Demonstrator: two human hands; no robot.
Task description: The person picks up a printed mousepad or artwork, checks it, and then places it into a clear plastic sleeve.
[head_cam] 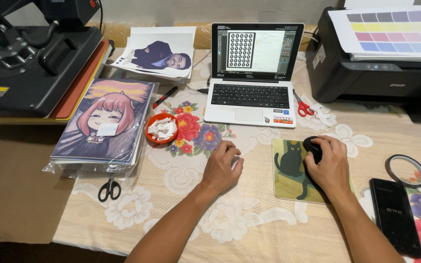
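Note:
My right hand [328,165] rests over a black computer mouse [312,147] on a mouse pad [288,170] printed with a black cat. My left hand [221,168] lies flat on the flowered tablecloth [171,195], fingers loosely curled, holding nothing. Beyond both hands stands an open white laptop [252,100]; its screen [257,48] shows a sheet of small round designs.
A black heat press [30,58] sits at far left, a black printer [376,63] with a colour test sheet at far right. Also here: wrapped stack of cartoon prints [103,122], orange bowl of paper scraps [162,128], black scissors [109,189], red scissors [303,107], tape roll [406,170], black phone [395,214].

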